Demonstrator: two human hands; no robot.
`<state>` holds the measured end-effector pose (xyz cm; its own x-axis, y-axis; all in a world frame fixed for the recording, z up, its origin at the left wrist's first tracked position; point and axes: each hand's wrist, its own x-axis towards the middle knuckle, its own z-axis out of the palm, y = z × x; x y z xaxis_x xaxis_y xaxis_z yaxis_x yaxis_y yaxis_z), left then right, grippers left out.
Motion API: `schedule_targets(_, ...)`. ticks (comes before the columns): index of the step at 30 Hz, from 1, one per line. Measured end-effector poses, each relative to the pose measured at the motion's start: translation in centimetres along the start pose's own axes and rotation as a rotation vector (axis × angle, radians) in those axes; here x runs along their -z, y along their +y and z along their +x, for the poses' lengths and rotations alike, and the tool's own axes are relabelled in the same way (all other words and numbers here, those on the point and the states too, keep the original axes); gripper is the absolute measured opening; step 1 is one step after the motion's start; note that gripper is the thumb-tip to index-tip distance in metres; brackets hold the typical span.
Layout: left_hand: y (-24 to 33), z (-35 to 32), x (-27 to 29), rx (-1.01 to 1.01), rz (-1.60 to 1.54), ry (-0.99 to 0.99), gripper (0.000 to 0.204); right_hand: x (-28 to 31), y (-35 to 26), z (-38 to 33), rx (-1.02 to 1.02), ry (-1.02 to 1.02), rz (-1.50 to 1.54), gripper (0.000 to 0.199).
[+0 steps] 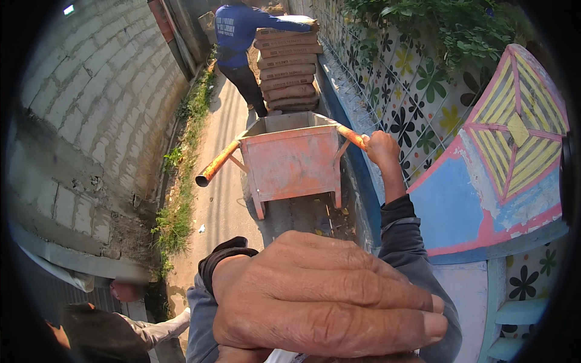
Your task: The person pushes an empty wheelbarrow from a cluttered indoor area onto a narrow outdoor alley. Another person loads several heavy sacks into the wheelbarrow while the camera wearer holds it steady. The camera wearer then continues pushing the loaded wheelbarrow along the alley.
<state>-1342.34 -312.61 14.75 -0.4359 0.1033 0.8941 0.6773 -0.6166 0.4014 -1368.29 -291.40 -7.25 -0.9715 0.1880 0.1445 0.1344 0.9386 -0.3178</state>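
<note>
wheelbarrow: orange-pink metal wheelbarrow (pixel 295 158), box-shaped tub, parked on a narrow concrete lane straight out ahead of both hands; tub looks empty from what shows
right handle: orange bar (pixel 353 137), far end sits inside the right hand
left handle: orange bar (pixel 216 163) sticking out toward the left, nobody on it, well apart from the left hand
right hand: right hand (pixel 382 148) reached forward, fingers wrapped tight round the right handle, dark grey sleeve running back toward the camera
left hand: left hand (pixel 327 296) super close to the lens, back of it facing up, fingers together and laid flat over something pale underneath; can't tell if it's actually gripping anything, black cuff at the wrist
sacks: stack of brown paper sacks (pixel 287 68) just past the wheelbarrow, beyond the right hand
other person: person in a blue top (pixel 237 30) standing beside the stack, one arm resting across the top sack
right of the right hand: painted wall with flower tiles (pixel 417 97), then a blue and pink curved bit (pixel 478 193)
left of the left hand: grey block wall (pixel 91 109), strip of weeds (pixel 181 193) along its foot
</note>
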Motion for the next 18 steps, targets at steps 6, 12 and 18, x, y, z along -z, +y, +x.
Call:
schedule_targets(6, -2.2, 0.2, -2.5, -0.110, -0.051, -0.064, 0.081, 0.0, 0.6, 0.1, 0.003, 0.013, 0.027, 0.046)
schedule_targets(12, -3.0, 1.2, 6.2, -0.158, 0.461, -0.298, 0.080, -0.3, 1.9, 0.5, 0.004, -0.010, 0.023, 0.048)
schedule_targets(18, -1.9, -3.2, 18.8, 0.348, 1.171, 0.263, 0.060, 1.3, 0.6, 0.3, -0.071, -0.111, 0.039, 0.047)
